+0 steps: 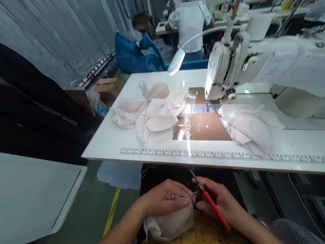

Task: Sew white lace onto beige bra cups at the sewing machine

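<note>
In my lap, below the table's front edge, my left hand (169, 197) is closed on a thin, pale fabric piece (174, 222) that hangs down under the fingers. Close beside it, my right hand (218, 201) grips red-handled scissors (215, 208), seen edge-on, their metal tip pointing up and to the left. The fingertips of both hands are a short distance apart. On the white table (302, 143) lies a loose heap of pale pink and lace fabric pieces (160, 112). Another stack of pale pieces (248, 128) rests right of the needle area.
A white sewing machine (232, 67) stands on the table's right, with a lit lamp (176, 61) on a bendy neck. A printed ruler strip (213, 153) runs along the front edge. Behind are a blue bag (137, 54), a cardboard box (107, 89) and a seated person (189, 25).
</note>
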`<move>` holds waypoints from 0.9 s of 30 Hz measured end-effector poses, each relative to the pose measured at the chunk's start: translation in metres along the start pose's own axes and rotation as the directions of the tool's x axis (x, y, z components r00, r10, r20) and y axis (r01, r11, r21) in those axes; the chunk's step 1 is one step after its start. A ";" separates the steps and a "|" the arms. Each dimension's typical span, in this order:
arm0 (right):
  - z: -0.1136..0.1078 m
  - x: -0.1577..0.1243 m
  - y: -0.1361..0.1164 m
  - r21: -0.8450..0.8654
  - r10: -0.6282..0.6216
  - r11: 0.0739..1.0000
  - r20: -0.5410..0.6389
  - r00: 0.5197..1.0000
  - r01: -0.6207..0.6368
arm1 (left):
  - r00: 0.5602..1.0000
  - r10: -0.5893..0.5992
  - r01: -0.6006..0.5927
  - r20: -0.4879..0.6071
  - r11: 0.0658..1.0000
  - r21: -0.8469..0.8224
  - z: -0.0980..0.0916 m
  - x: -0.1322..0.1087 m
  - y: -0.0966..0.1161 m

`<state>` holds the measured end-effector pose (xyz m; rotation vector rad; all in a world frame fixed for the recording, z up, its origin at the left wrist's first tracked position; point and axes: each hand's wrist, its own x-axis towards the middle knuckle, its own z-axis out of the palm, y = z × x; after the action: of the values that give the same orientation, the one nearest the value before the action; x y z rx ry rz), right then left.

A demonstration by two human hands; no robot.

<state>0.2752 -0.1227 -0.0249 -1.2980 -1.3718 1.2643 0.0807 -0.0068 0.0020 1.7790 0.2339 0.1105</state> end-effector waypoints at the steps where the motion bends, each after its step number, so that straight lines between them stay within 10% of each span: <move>1: 0.004 0.002 0.000 0.018 -0.026 1.000 -0.027 0.999 0.026 | 1.000 -0.001 0.001 0.006 1.000 0.015 0.002 0.000 0.000; 20: 0.000 0.002 0.023 -0.065 0.033 0.997 -0.208 0.978 -0.048 | 0.989 -0.001 -0.019 -0.147 0.991 -0.134 0.001 -0.008 0.001; 27: -0.030 -0.025 0.018 -0.128 0.082 0.989 0.054 0.995 -0.075 | 0.952 -0.065 0.036 -0.299 0.994 -0.102 -0.014 -0.020 0.000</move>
<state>0.3099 -0.1453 -0.0370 -1.4226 -1.4748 1.2956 0.0581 0.0020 0.0060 1.6549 0.4864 0.3535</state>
